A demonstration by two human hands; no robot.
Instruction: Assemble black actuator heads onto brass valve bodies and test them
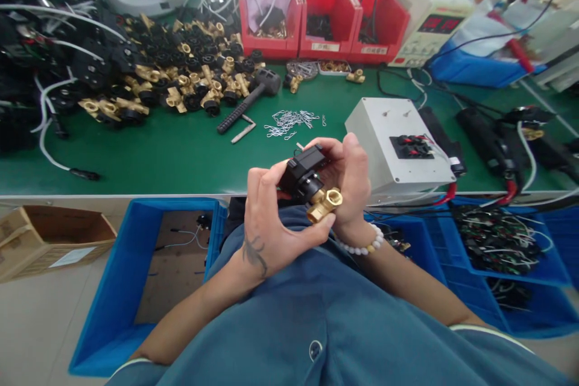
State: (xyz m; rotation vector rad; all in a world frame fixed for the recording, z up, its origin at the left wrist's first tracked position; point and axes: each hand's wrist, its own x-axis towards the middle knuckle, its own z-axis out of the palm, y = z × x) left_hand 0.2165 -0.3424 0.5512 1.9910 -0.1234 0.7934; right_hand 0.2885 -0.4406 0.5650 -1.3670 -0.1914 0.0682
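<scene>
Between my two hands, in front of the bench edge, is a motorized brass valve [312, 184] with a black actuator housing and a brass body angled down toward me. My left hand [275, 211] wraps its left side, with the thumb at the brass body. My right hand [350, 175] closes around the right side; part of its fingers is hidden behind the housing. Beyond my hands, a pile of small silver spring clips [292, 122] lies on the green bench [181, 160]. Left of the clips rest a black rubber mallet [253, 96] and a thin metal pin tool [244, 129].
Many brass valve bodies [190, 84] are heaped at the back left. Red bins [328, 24] and a power supply [429, 18] line the back. A grey switch box [398, 139] stands to the right. Blue crates [108, 301] sit below, beside a cardboard box [58, 241].
</scene>
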